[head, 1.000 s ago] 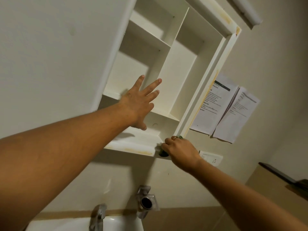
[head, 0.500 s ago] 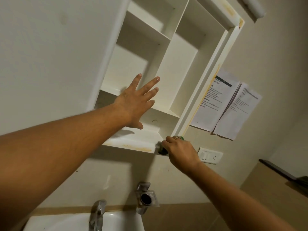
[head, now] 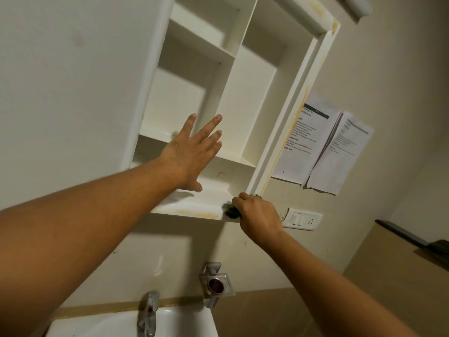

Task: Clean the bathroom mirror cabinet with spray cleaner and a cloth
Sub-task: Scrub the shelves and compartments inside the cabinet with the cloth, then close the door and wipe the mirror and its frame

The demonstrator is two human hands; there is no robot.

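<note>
The white mirror cabinet (head: 245, 98) hangs open above the sink, its bare shelves and a vertical divider showing. Yellowish stains run along its bottom ledge and right frame. My left hand (head: 193, 152) is raised in front of the lower shelf with fingers straight and spread. My right hand (head: 257, 215) grips a small dark green cloth (head: 230, 211) at the right end of the bottom ledge, pressing it onto the ledge. Most of the cloth is hidden under the fingers. No spray bottle is in view.
Two printed paper sheets (head: 323, 144) hang on the wall right of the cabinet. A white switch plate (head: 302, 218) sits below them. A chrome tap (head: 148, 312) and white sink (head: 184, 323) lie below, with a metal wall fitting (head: 215, 284) above the sink.
The view has shifted slightly. My left hand stays spread before the shelf, and my right hand keeps the cloth at the ledge's right end.
</note>
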